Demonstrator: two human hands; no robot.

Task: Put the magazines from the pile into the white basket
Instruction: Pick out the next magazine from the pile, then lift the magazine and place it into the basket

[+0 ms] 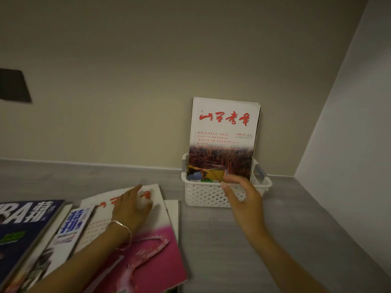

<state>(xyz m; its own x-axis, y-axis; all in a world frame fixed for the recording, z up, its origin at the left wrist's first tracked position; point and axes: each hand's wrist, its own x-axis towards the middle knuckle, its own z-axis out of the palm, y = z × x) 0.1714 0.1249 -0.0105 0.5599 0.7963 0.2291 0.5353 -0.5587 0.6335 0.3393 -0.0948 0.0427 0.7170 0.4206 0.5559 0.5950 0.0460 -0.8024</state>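
Item: magazine sorting, one transfer complete and the next at pick-up. White basket [203,197]: perforated plastic, standing on the grey surface [285,240] against the wall, near the corner. Contents: one red-titled magazine [224,127], upright, lower edge inside the basket, back leaning toward the wall; page edges of what may be further copies show behind it, number not readable. Pile [63,229]: lying on the surface to the left of the basket, fanned and overlapping, well apart from it; includes a blue magazine [23,216] at the far left and a pink magazine [152,256] uppermost at the near right. Left hand [131,205]: laid on the upper part of the pink magazine, fingers straight and spread, pressing the cover, nothing gripped; a bracelet [121,231] on the wrist. Right hand [243,195]: in front of the basket's near wall, fingers loosely parted and lightly curved, holding nothing; fingertips lie just beside the lower corner of the upright magazine, contact not determinable. Step in hand, by judgement: taking up the pink magazine as the next for the basket. Next move calls for: a finger or thumb under the cover's edge to separate this copy from those beneath, a firm pinch along one side since the thin paper will flop, then turning it upright and sliding it in front of the red-titled magazine without tipping that copy or shifting the light basket.
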